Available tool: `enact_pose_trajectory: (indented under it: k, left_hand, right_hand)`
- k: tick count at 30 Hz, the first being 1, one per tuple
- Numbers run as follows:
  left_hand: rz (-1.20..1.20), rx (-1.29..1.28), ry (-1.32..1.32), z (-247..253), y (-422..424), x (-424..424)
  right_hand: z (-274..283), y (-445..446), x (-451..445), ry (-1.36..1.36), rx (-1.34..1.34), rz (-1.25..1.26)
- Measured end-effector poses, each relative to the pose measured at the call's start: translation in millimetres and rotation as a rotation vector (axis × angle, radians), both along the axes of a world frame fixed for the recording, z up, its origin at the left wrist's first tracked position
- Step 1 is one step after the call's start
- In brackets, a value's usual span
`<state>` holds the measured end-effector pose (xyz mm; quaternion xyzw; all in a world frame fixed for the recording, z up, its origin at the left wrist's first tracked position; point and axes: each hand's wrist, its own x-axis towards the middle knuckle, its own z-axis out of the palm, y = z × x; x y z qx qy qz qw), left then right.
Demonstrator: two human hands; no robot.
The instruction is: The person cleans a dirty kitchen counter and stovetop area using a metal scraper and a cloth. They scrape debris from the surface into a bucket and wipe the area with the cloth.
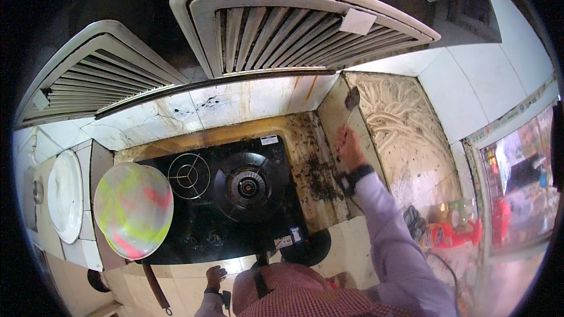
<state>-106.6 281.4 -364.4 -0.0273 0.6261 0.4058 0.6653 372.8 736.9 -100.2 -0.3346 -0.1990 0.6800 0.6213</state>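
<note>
My right hand (pixel 351 147) is closed around the thin handle of a small tool with a dark flat head (pixel 352 98), likely a scraper. That head lies against the edge between the tiled ledge side (pixel 335 99) and a ledge top (pixel 396 127) smeared with pale brown swirls. Low in front of me, below the black gas hob (pixel 198 229), hangs my left hand (pixel 216 275), fingers loosely curled; whether it holds anything is unclear. Dark crumbly grime (pixel 319 180) covers the counter between hob and ledge. A round wire stand (pixel 189 176) sits left of the bare burner (pixel 248 187).
Grimy range hood grilles (pixel 282 39) hang overhead. A multicoloured plastic basin (pixel 134 211) stands at the hob's left, with a pan handle (pixel 155 286) jutting out below. Further left is a white oval tray (pixel 65 197). Bottles and red packages (pixel 445 233) stand by the window at right.
</note>
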Motion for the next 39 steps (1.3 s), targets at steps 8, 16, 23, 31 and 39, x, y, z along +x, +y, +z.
enact_pose_trajectory:
  k: [8, 16, 23, 31, 39]
  left_hand:
    - [-0.017, -0.039, 0.118, 4.6, -9.8, -2.8]
    - [-0.150, 0.144, 0.157, -16.1, -19.8, -10.3]
    - [-0.117, 0.043, 0.062, -38.3, -13.2, 12.2]
    - [-0.110, 0.099, 0.032, 10.3, 11.9, 48.9]
    - [-0.113, -0.004, -0.051, -14.8, -11.7, 54.3]
  right_hand:
    - [-12.0, 2.2, -48.5, -0.032, -0.120, -0.133]
    - [35.5, 23.7, -3.1, -0.130, 0.027, 0.160]
    - [102.8, -28.6, 80.6, -1.224, -0.004, -0.093]
    - [90.5, -25.8, 156.9, -1.686, -0.102, 0.083]
    - [62.5, -216.7, 117.1, -1.644, 0.128, 0.036]
